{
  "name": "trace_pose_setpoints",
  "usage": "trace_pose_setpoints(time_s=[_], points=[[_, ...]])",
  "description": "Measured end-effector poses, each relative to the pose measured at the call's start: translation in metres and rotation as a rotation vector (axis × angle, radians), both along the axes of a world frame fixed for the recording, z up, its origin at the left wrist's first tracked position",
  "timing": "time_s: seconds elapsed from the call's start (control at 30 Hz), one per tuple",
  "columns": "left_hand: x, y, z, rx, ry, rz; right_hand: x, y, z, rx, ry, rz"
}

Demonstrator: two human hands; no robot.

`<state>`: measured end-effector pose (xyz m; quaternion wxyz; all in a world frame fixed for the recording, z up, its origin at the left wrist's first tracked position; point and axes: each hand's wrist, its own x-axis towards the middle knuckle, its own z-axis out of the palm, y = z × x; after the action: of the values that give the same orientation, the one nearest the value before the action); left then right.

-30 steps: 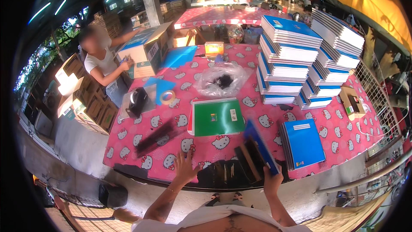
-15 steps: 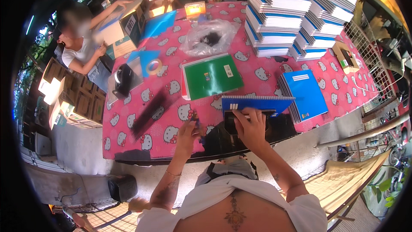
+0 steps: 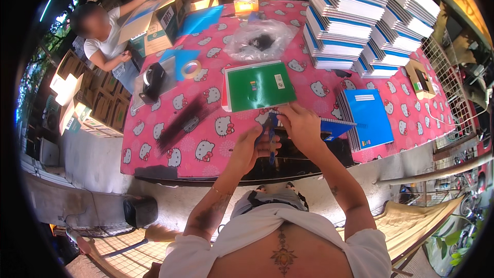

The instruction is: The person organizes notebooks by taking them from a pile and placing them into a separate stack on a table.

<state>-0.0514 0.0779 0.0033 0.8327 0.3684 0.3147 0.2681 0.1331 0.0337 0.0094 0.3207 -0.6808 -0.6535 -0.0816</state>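
My right hand (image 3: 301, 127) is closed at the left end of a blue spiral notebook (image 3: 337, 127), whose coil edge faces up. The notebook stands tilted over the black strip (image 3: 334, 155) at the table's front edge. Just left of that end, my left hand (image 3: 252, 149) is closed around a slim dark-blue tool (image 3: 271, 146); its kind is too blurred to tell. The fingers hide much of the coil's end. Beyond the hands lies a green spiral notebook (image 3: 260, 87), on top of others. To the right is a blue notebook pile (image 3: 368, 118).
Tall notebook stacks (image 3: 345, 25) stand at the far right. A clear plastic bag (image 3: 260, 41), a tape roll (image 3: 192, 69) and a black tape dispenser (image 3: 153, 82) lie on the pink table cover (image 3: 206, 123). Another person (image 3: 105, 41) handles a carton (image 3: 159, 25) at far left.
My left hand has moved right and forward with the blue tool, up to the notebook's left end. My right hand has shifted forward along the notebook to that same end.
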Motion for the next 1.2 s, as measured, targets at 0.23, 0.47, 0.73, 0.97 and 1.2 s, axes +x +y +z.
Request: trace_pose_setpoints(time_s=[0.23, 0.47, 0.73, 0.97, 1.2], points=[[0.006, -0.001, 0.008, 0.439, 0.528, -0.033, 0.008, 0.001, -0.008, 0.054, 0.001, 0.070], [-0.070, 0.033, -0.097, 1.279, 0.939, 0.067, 0.053, -0.046, 0.010, 0.028, -0.172, -0.037], [0.078, 0.049, -0.006, 1.182, 0.320, 0.187, 0.170, -0.111, 0.081, 0.044, 0.266, -0.157], [0.253, -0.030, 0.168, 2.257, 0.422, 0.526, 0.266, -0.171, 0.162, 0.168, 0.341, -0.195], [0.324, -0.055, 0.115, 1.421, -0.068, -0.020, 0.282, -0.191, 0.120, 0.697, -0.255, -0.723]])
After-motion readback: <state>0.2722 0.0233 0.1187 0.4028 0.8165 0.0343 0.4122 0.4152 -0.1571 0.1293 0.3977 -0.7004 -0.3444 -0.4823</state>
